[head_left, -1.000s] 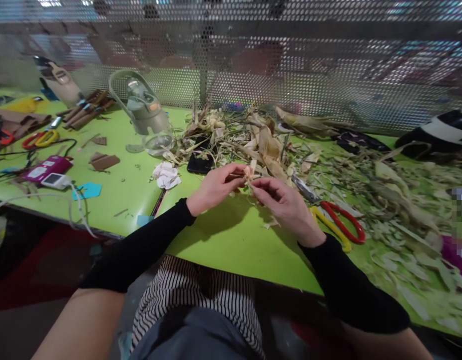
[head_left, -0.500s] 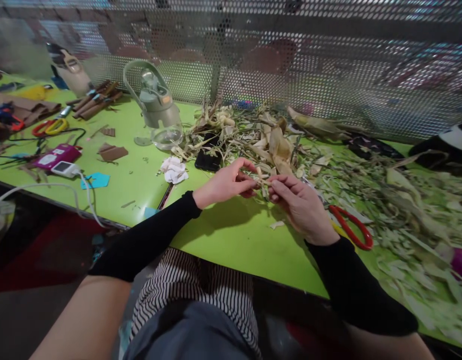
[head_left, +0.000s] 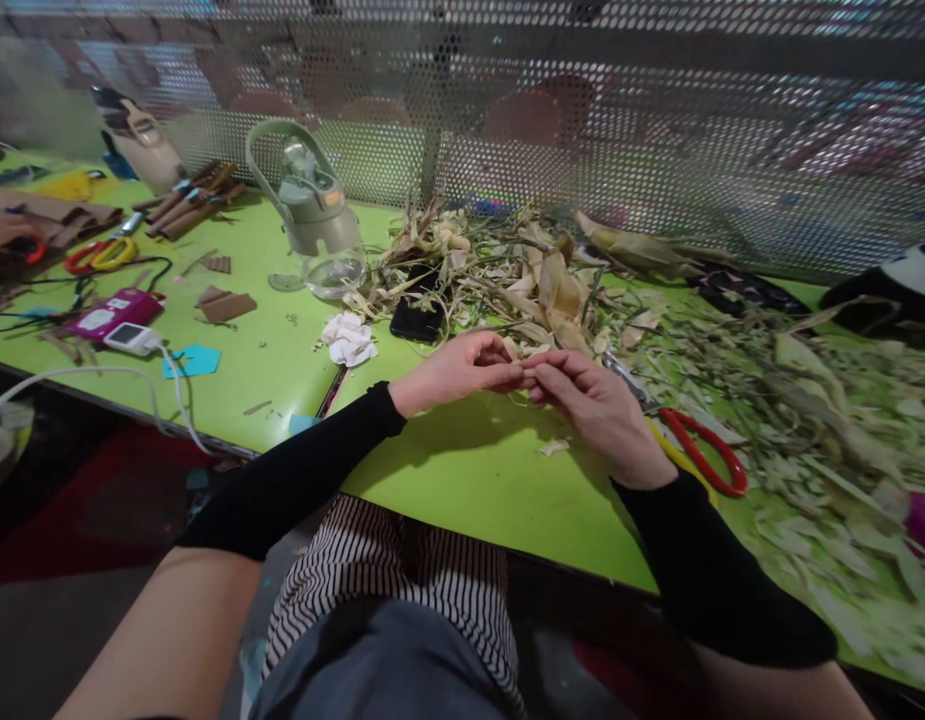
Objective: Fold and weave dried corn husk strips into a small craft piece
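Over the green table, my left hand (head_left: 458, 372) and my right hand (head_left: 595, 405) meet fingertip to fingertip. Both pinch a small pale strip of dried corn husk (head_left: 535, 351), mostly hidden by the fingers. Just beyond them lies a heap of dried corn husks (head_left: 561, 295) in strips and shreds. Scissors with red and yellow handles (head_left: 706, 455) rest by my right wrist, their blades partly hidden behind the hand. A small husk scrap (head_left: 555, 447) is on the table below my fingers.
A black phone (head_left: 418, 308) lies half under husks, near a crumpled tissue (head_left: 349, 340). Behind stand a green-grey bottle (head_left: 323, 225) and a clear cup (head_left: 334, 275). Leftward are a magenta device (head_left: 117, 312) with cables, more scissors (head_left: 102, 255) and brown rolls (head_left: 196, 205). A perforated metal panel (head_left: 507, 130) borders the back.
My fingertips have come closer together, and the husk strip is now more covered by them. At the far left, another person's hand has shifted.
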`<act>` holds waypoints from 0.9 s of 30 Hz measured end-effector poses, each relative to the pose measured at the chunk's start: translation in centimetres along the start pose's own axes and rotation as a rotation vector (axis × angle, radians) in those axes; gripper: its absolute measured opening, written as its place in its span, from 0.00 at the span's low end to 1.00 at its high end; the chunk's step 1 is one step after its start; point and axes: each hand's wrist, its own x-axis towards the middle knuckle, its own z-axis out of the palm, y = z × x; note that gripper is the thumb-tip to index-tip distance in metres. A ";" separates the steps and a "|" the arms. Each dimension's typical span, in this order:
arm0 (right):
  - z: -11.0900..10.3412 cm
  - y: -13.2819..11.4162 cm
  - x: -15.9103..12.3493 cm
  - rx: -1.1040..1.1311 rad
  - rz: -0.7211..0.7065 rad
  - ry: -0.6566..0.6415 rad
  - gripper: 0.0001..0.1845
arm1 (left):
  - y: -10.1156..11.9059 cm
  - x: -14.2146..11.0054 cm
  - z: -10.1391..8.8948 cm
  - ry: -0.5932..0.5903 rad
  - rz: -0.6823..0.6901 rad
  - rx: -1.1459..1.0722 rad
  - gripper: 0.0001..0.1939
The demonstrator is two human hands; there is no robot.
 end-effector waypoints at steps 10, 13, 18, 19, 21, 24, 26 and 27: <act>0.2 1.0 0.1 -0.125 -0.193 0.111 0.14 | 0.1 -0.3 0.1 -0.057 -0.037 -0.125 0.12; 0.1 1.2 0.2 -0.157 -0.220 0.096 0.14 | 0.2 -0.4 0.0 -0.088 -0.047 -0.153 0.14; -0.6 0.4 -0.1 -0.375 -0.360 0.002 0.14 | 0.7 -0.7 0.1 -0.041 -0.095 -0.177 0.12; -0.7 0.1 -0.1 -0.430 -0.392 0.017 0.13 | 0.8 -0.8 0.1 -0.016 -0.104 -0.183 0.13; -0.7 -0.2 -0.3 -0.508 -0.425 0.077 0.14 | 1.0 -0.9 0.3 0.040 -0.101 -0.198 0.19; -0.5 -0.5 -0.5 -0.556 -0.425 0.154 0.15 | 0.9 -0.9 0.4 0.065 -0.031 -0.198 0.20; -0.3 -0.5 -0.6 -0.567 -0.422 0.151 0.15 | 0.6 -0.7 0.4 0.027 0.012 -0.151 0.16; -0.3 -0.4 -0.6 -0.569 -0.423 0.144 0.15 | 0.4 -0.6 0.4 0.011 0.024 -0.113 0.14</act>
